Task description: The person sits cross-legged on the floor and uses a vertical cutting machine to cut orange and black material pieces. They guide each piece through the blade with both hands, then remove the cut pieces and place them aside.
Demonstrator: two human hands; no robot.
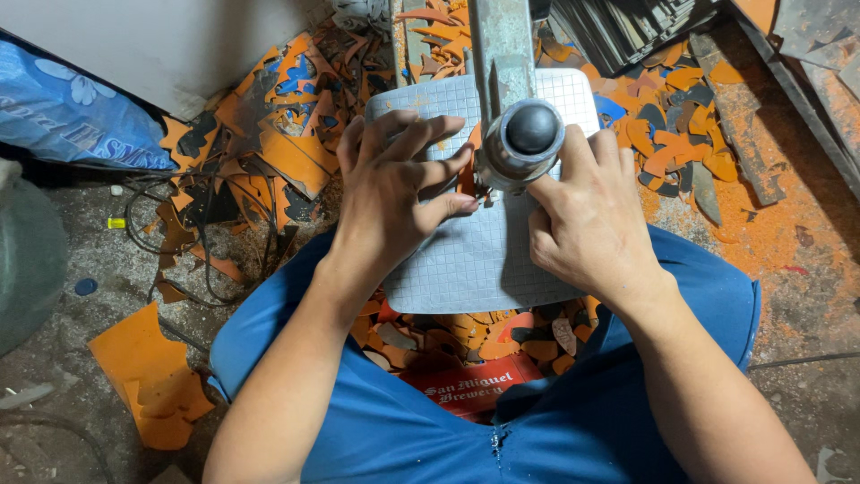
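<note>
Your left hand [390, 193] presses an orange piece [466, 170] flat on the gridded plate [475, 260], fingers spread; your right hand [587, 220] rests loosely curled beside the machine's round knob [530, 130], gripping nothing.

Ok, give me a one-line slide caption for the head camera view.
Both hands, left hand and right hand, press an orange piece on a gridded white plate beneath a machine head.
</note>
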